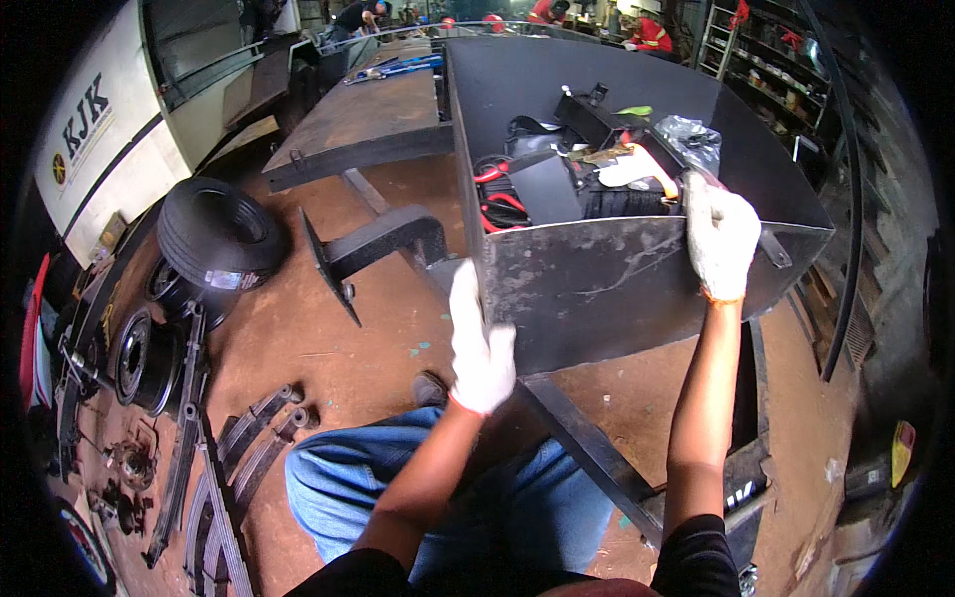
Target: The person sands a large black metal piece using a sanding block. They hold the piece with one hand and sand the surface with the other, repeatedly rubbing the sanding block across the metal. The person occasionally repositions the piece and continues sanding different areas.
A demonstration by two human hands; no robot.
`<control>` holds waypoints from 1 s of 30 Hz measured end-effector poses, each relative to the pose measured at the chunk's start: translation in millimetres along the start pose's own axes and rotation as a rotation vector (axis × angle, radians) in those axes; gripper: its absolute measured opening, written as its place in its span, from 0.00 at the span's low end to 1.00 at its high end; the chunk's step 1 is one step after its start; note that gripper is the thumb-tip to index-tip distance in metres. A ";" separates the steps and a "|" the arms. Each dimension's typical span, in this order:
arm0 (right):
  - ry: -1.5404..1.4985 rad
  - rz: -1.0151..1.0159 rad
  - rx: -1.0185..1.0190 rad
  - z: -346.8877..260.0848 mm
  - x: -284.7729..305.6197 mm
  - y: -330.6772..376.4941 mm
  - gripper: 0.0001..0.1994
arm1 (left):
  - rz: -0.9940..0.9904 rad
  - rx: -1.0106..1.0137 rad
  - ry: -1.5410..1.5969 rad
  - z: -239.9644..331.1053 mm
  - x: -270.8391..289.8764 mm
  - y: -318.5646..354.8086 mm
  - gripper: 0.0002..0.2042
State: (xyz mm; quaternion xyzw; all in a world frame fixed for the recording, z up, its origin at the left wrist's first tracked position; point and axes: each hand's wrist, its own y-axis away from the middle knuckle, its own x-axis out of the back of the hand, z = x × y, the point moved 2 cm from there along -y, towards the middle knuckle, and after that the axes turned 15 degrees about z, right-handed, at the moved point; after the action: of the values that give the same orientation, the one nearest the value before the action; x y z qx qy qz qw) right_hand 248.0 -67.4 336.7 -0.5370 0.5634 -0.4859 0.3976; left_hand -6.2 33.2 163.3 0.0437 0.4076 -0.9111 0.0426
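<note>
Right, so the black metal box (597,289) is sitting just ahead of the person, on a dark steel frame (582,433). Left hand (481,356), white-gloved, is resting at the box's near-left corner, fingers mostly straight, not wrapping anything. Right hand (723,239), also gloved, is curling over the near wall's top edge; can't tell from here whether it's gripping anything besides. Inside, red-handled pliers (505,204) are lying at the left, a clear plastic bag (691,141) is sitting farther back at the right. Over on the floor to the left, a tire (214,234) is leaning above a wheel rim (139,360); leaf springs (221,497) are lying nearer the person.
</note>
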 end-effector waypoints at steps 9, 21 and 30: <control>-0.025 -0.018 -0.013 3.9 -0.7 0.6 0.23 | -0.004 -0.053 0.092 30.1 -9.7 -43.7 0.31; -0.042 0.004 -0.033 2.8 -2.6 0.9 0.23 | -0.029 -0.112 0.197 41.1 -12.3 -70.9 0.34; -0.004 0.002 -0.056 1.4 -2.0 -1.8 0.22 | -0.084 0.090 0.072 -14.1 5.9 25.9 0.33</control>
State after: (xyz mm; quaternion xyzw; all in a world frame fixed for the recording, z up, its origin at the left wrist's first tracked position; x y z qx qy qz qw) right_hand 249.9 -65.5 338.0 -0.5485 0.5763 -0.4684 0.3842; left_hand -8.5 26.3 134.1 0.0611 0.3689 -0.9274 -0.0125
